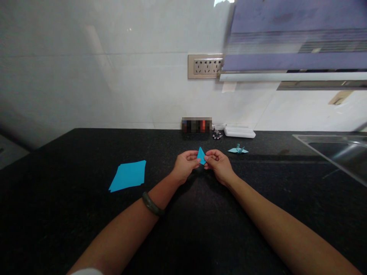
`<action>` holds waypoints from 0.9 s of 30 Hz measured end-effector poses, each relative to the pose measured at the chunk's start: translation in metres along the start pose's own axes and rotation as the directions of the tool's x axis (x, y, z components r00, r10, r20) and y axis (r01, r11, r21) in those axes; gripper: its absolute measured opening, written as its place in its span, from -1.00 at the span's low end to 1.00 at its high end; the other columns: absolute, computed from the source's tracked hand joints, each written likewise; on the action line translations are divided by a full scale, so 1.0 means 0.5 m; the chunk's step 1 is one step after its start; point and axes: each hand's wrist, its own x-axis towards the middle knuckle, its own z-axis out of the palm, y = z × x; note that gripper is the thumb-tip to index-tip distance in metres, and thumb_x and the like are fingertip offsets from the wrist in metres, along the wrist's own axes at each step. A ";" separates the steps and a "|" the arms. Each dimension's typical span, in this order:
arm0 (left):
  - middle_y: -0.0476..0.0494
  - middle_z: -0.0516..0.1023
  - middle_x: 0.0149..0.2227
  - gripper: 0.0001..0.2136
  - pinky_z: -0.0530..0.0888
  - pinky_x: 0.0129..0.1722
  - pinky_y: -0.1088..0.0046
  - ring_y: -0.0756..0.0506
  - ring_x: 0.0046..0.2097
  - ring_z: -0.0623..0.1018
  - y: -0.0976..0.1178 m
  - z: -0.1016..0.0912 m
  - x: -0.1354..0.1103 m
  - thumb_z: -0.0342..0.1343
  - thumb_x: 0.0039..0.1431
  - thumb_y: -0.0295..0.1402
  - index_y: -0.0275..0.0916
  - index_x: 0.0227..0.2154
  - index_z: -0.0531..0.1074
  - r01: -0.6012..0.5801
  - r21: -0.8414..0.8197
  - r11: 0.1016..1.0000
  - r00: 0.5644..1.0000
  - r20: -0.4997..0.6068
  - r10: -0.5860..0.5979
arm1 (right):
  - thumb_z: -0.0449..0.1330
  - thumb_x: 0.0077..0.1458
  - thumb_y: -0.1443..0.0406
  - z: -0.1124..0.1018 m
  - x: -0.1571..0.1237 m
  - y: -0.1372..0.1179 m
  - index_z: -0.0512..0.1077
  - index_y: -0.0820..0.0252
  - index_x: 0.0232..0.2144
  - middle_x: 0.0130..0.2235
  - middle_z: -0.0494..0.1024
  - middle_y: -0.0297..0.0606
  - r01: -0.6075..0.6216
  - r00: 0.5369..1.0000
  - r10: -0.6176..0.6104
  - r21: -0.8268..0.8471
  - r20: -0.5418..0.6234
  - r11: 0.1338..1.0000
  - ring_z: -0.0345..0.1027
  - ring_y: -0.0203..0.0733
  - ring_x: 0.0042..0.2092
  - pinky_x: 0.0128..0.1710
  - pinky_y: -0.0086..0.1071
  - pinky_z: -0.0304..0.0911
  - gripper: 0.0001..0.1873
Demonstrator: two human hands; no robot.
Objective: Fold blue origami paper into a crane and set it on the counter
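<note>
A small folded piece of blue origami paper (201,156), kite-shaped with its point up, is held between both hands over the dark countertop. My left hand (185,166) pinches its left edge, and my right hand (220,166) grips the right edge between thumb and fingers. A stack of flat blue paper sheets (129,175) lies to the left of my left hand. Behind and right of my right hand rests a light-blue paper crane (238,149) with spread wings.
Along the wall stand a blurred-out box (196,125), a small beaded item (217,135) and a white plastic object (239,131). A sink (341,152) is set into the black countertop (183,236) at the right. Wall sockets (205,67) and a purple hanging sheet (286,34) are above.
</note>
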 end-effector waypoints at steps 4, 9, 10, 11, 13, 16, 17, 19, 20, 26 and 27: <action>-0.11 0.50 -0.48 -0.74 0.42 -0.41 0.51 0.03 -0.45 0.49 0.004 -0.002 0.001 0.20 -0.18 -0.50 -0.35 -0.32 0.39 -0.004 -0.026 1.000 0.999 -0.039 0.003 | 0.24 -0.19 0.23 -0.001 0.002 0.000 0.29 0.18 -0.42 -0.60 0.30 -0.46 0.009 1.000 -0.009 0.010 -0.030 1.000 0.24 -0.39 -0.58 -0.58 -0.48 0.26 -0.75; -0.09 0.49 -0.50 -0.77 0.41 -0.43 0.52 0.04 -0.48 0.48 0.004 -0.003 0.003 0.19 -0.16 -0.48 -0.33 -0.35 0.38 -0.010 -0.014 1.000 0.993 -0.115 0.009 | 0.26 -0.22 0.26 0.001 -0.001 -0.003 0.34 0.21 -0.39 -0.53 0.35 -0.40 0.009 1.000 -0.009 -0.003 0.000 1.000 0.25 -0.38 -0.53 -0.58 -0.49 0.27 -0.73; -0.08 0.48 -0.50 -0.77 0.40 -0.44 0.53 0.04 -0.48 0.47 0.004 -0.003 0.004 0.19 -0.17 -0.48 -0.33 -0.35 0.38 -0.011 -0.014 1.000 0.993 -0.121 0.010 | 0.27 -0.24 0.27 0.002 -0.001 -0.004 0.34 0.21 -0.39 -0.51 0.36 -0.39 0.012 1.000 -0.012 -0.007 0.006 1.000 0.26 -0.37 -0.51 -0.58 -0.49 0.26 -0.72; -0.07 0.48 -0.51 -0.77 0.40 -0.44 0.53 0.05 -0.49 0.47 0.004 -0.002 0.004 0.19 -0.17 -0.48 -0.33 -0.35 0.38 -0.011 -0.014 1.000 0.992 -0.124 0.009 | 0.27 -0.25 0.28 0.002 -0.002 -0.005 0.35 0.21 -0.38 -0.49 0.38 -0.38 0.015 1.000 -0.014 -0.011 0.011 1.000 0.26 -0.37 -0.50 -0.58 -0.49 0.26 -0.70; -0.06 0.47 -0.52 -0.78 0.39 -0.45 0.54 0.05 -0.50 0.46 0.005 -0.002 0.003 0.18 -0.16 -0.47 -0.33 -0.36 0.38 -0.010 -0.014 1.000 0.992 -0.128 0.008 | 0.28 -0.28 0.30 0.005 -0.004 -0.007 0.35 0.21 -0.36 -0.46 0.40 -0.36 0.021 1.000 -0.021 -0.019 0.018 1.000 0.27 -0.35 -0.47 -0.57 -0.49 0.27 -0.68; -0.07 0.48 -0.50 -0.76 0.39 -0.45 0.53 0.05 -0.48 0.46 0.004 -0.001 0.001 0.19 -0.17 -0.47 -0.33 -0.35 0.38 -0.005 -0.010 1.000 0.995 -0.104 0.004 | 0.27 -0.28 0.31 0.007 -0.004 -0.007 0.35 0.21 -0.35 -0.45 0.42 -0.34 0.033 0.999 -0.033 -0.025 0.018 0.999 0.28 -0.34 -0.47 -0.55 -0.47 0.27 -0.67; -0.08 0.48 -0.49 -0.74 0.39 -0.44 0.53 0.04 -0.47 0.46 0.003 -0.001 0.001 0.20 -0.19 -0.47 -0.33 -0.34 0.38 -0.010 -0.005 1.000 0.997 -0.080 0.010 | 0.27 -0.27 0.31 0.007 -0.004 -0.007 0.35 0.21 -0.34 -0.44 0.42 -0.34 0.039 0.999 -0.038 -0.026 0.013 0.999 0.28 -0.34 -0.47 -0.54 -0.47 0.27 -0.67; -0.09 0.50 -0.46 -0.68 0.38 -0.43 0.53 0.04 -0.46 0.47 -0.001 -0.001 0.001 0.23 -0.24 -0.50 -0.33 -0.31 0.37 -0.039 0.007 0.999 0.999 -0.024 0.039 | 0.26 -0.26 0.31 0.007 -0.003 -0.007 0.35 0.21 -0.33 -0.43 0.42 -0.33 0.048 0.999 -0.048 -0.025 0.002 0.999 0.28 -0.35 -0.46 -0.54 -0.47 0.27 -0.67; -0.09 0.50 -0.46 -0.66 0.38 -0.42 0.54 0.05 -0.45 0.46 -0.003 0.000 0.001 0.24 -0.25 -0.51 -0.33 -0.30 0.37 -0.058 0.013 0.998 0.998 -0.004 0.058 | 0.26 -0.26 0.30 0.007 -0.003 -0.007 0.35 0.21 -0.33 -0.42 0.43 -0.33 0.052 0.999 -0.052 -0.025 -0.002 0.998 0.28 -0.35 -0.46 -0.53 -0.47 0.27 -0.67; -0.07 0.48 -0.48 -0.70 0.37 -0.47 0.55 0.05 -0.47 0.45 -0.004 -0.001 0.004 0.20 -0.19 -0.49 -0.32 -0.30 0.36 -0.065 0.043 0.997 0.996 -0.060 0.067 | 0.26 -0.23 0.27 0.006 -0.005 -0.008 0.36 0.20 -0.32 -0.43 0.42 -0.34 0.052 0.999 -0.052 -0.021 0.010 0.998 0.28 -0.35 -0.46 -0.55 -0.49 0.25 -0.68; -0.07 0.47 -0.49 -0.72 0.37 -0.48 0.56 0.05 -0.47 0.45 -0.003 -0.001 0.004 0.19 -0.18 -0.48 -0.32 -0.31 0.37 -0.061 0.051 0.997 0.996 -0.069 0.064 | 0.25 -0.21 0.26 0.006 -0.005 -0.008 0.36 0.20 -0.32 -0.43 0.41 -0.34 0.055 0.998 -0.054 -0.021 0.012 0.998 0.28 -0.35 -0.46 -0.56 -0.49 0.24 -0.68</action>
